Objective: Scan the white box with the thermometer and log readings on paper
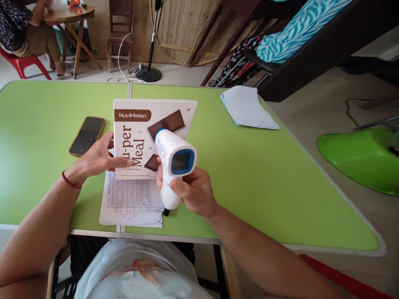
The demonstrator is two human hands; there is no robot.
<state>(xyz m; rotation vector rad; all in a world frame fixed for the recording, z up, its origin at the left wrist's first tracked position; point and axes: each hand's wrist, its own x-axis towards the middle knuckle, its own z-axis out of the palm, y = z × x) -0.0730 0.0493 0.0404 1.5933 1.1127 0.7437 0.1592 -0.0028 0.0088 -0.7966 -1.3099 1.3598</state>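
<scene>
My left hand (99, 155) grips the left edge of a white box (134, 145) printed "NutriMotion" and "Meal", its thumb across the front. The box stands up, facing me, with pictures of brown bars on it. In my right hand (196, 187) is a white infrared thermometer (171, 166) with a blue-rimmed screen, held upright by its handle. Its screen looks dark and its front end is turned toward the box, covering part of the print. Whether the two touch I cannot tell. Handwritten sheets of paper (134, 203) lie below the box, partly hidden by it.
The green folding table (249, 187) has a phone (87, 136) left of the box and folded white papers (247, 108) at the far right. Beyond stand a microphone stand (149, 72) and a wooden chair (120, 37). Two people sit nearby. A green chair (358, 158) is at the right.
</scene>
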